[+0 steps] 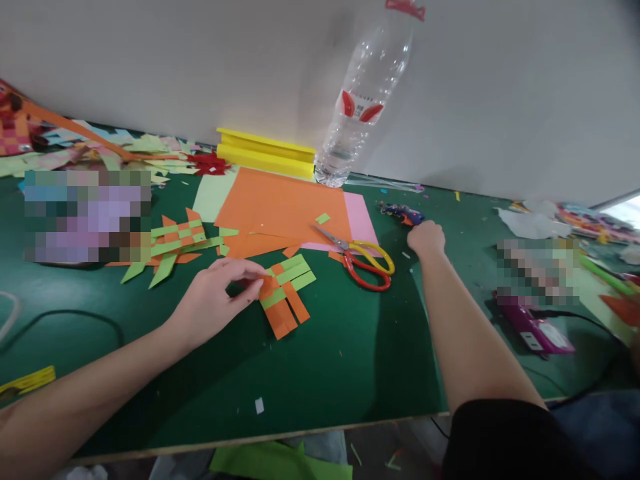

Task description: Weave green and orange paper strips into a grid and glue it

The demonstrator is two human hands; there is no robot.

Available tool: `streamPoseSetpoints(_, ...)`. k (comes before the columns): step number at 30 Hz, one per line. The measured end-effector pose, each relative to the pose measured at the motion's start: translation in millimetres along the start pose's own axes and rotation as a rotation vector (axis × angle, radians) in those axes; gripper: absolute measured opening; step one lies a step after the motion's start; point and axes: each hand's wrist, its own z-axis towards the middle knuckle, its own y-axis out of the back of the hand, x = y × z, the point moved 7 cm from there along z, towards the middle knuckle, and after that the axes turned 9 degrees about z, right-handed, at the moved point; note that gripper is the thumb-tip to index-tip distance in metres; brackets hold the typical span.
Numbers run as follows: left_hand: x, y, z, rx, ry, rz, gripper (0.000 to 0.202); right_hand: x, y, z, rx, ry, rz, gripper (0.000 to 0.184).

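Note:
My left hand (pixel 215 300) rests on the green table (pixel 325 373) and pinches the left edge of a small woven piece of orange and light green paper strips (pixel 286 293). My right hand (pixel 426 239) is reached out farther back, closed into a loose fist on the table, next to a small multicoloured object (pixel 401 213). I cannot see anything in that fist. Red and yellow scissors (pixel 363 260) lie between my hands, on the edge of the orange sheet (pixel 285 207).
A second woven strip piece (pixel 180 241) lies to the left. A clear plastic bottle (pixel 363 93) and yellow folded paper (pixel 265 152) stand against the wall. Paper scraps (pixel 100 150) pile at back left. A purple device with a cable (pixel 537 330) sits at right.

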Motion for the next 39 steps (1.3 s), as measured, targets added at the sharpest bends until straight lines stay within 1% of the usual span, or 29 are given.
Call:
streamPoseSetpoints(2,0.6,0.4,0.9,0.008,0.015,-0.022,0.014,-3.0,8.4,0.1,-0.034,-0.131,0.012,0.048)
streamPoseSetpoints(3,1.0,0.3,1.4,0.018,0.025,-0.025,0.014,-1.2,13.5,-1.4,-0.048,-0.167,0.024,0.046)
streamPoseSetpoints(5,1.7,-0.2,2.2,0.043,0.044,-0.009,0.017,8.5,24.7,-7.5,-0.063,-0.191,0.058,0.040)
streamPoseSetpoints(7,2.7,-0.9,2.7,0.069,0.063,0.027,0.021,25.8,37.0,-19.4,-0.065,-0.167,0.092,0.038)
streamPoseSetpoints(9,4.1,-1.0,3.0,0.080,0.081,0.051,0.026,49.4,46.7,-37.9,-0.030,-0.113,0.156,0.039)
streamPoseSetpoints(10,4.9,-0.9,3.0,0.080,0.087,0.055,0.027,62.7,48.6,-49.4,0.020,-0.079,0.201,0.041)
streamPoseSetpoints(12,6.7,-0.7,3.1,0.072,0.088,0.054,0.027,92.9,50.9,-75.9,0.110,0.050,0.265,0.047)
streamPoseSetpoints(13,7.7,-0.9,3.0,0.071,0.085,0.051,0.026,107.1,52.3,-89.8,0.132,0.123,0.269,0.050)
streamPoseSetpoints(14,8.8,-1.5,2.9,0.076,0.082,0.047,0.025,118.2,54.3,-103.2,0.127,0.173,0.264,0.055)
streamPoseSetpoints(15,10.5,-2.5,2.7,0.089,0.088,0.042,0.025,127.5,55.6,-115.6,0.121,0.216,0.259,0.055)
streamPoseSetpoints(19,19.0,-5.9,1.7,0.166,0.185,0.023,0.029,153.1,57.8,-152.1,0.124,0.420,0.238,0.047)
streamPoseSetpoints(22,23.5,-7.1,1.3,0.226,0.265,0.020,0.029,164.7,62.0,-166.8,0.112,0.603,0.238,0.045)
streamPoseSetpoints(25,27.3,-7.1,2.7,0.230,0.305,-0.021,0.028,171.9,67.3,-176.5,0.067,0.763,0.262,0.043)
streamPoseSetpoints(27,30.4,-7.5,4.2,0.226,0.321,-0.038,0.029,175.0,68.8,-182.1,0.039,0.829,0.266,0.043)
streamPoseSetpoints(33,33.7,-5.6,8.5,0.200,0.330,-0.002,0.029,182.0,73.2,-196.1,-0.003,0.902,0.279,0.045)
streamPoseSetpoints(39,29.8,-9.4,9.5,0.224,0.312,-0.041,0.027,188.1,78.4,-205.1,-0.053,0.961,0.276,0.038)
